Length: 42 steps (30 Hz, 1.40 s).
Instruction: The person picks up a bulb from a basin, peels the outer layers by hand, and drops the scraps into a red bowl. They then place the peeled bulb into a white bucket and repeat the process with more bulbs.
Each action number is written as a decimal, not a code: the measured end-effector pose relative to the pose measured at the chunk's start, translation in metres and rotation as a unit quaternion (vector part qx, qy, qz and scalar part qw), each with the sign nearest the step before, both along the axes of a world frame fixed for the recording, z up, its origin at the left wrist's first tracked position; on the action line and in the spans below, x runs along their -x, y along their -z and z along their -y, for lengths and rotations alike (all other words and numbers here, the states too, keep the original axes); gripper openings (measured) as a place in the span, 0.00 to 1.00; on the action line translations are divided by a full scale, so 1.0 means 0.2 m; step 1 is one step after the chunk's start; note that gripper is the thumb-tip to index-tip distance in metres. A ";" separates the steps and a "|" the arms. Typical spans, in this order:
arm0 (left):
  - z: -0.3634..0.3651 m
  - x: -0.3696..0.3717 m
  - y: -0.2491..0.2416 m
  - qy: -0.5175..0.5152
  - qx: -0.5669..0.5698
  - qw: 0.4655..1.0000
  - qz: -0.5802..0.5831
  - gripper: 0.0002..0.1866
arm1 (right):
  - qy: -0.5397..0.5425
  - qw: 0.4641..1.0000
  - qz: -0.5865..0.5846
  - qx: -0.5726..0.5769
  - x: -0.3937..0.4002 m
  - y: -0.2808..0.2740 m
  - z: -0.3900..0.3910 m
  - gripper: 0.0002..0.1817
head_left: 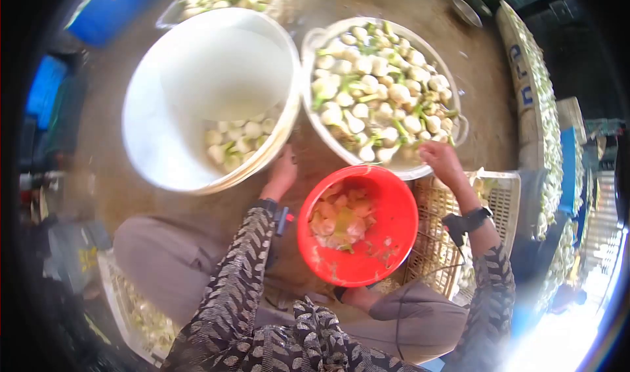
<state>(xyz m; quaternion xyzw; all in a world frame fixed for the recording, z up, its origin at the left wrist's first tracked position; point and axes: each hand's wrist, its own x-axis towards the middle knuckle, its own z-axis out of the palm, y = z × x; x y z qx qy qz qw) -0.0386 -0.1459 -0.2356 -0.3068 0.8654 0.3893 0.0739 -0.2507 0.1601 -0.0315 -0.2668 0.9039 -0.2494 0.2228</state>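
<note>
A large white bucket leans with its mouth towards me, and pale bulbs lie in its bottom. My left hand is right beside its near rim, its fingers largely hidden. On the right, a round white tub holds many white bulbs with green stalks. Close over this tub's near rim is my right hand, its fingers curled closed; what they hold, if anything, does not show. Between my forearms stands a red bucket with papery, pale peelings inside.
A plastic crate stands right of the red bucket, and another crate is by my left leg. Farther back are a tray of bulbs and a blue container. Large pale sacks line the right side.
</note>
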 end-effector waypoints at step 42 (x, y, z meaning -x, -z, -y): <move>-0.74 -0.15 -1.29 -0.008 -0.567 0.782 -0.260 0.20 | 0.070 0.962 -0.031 0.261 -0.88 -0.48 0.03 0.11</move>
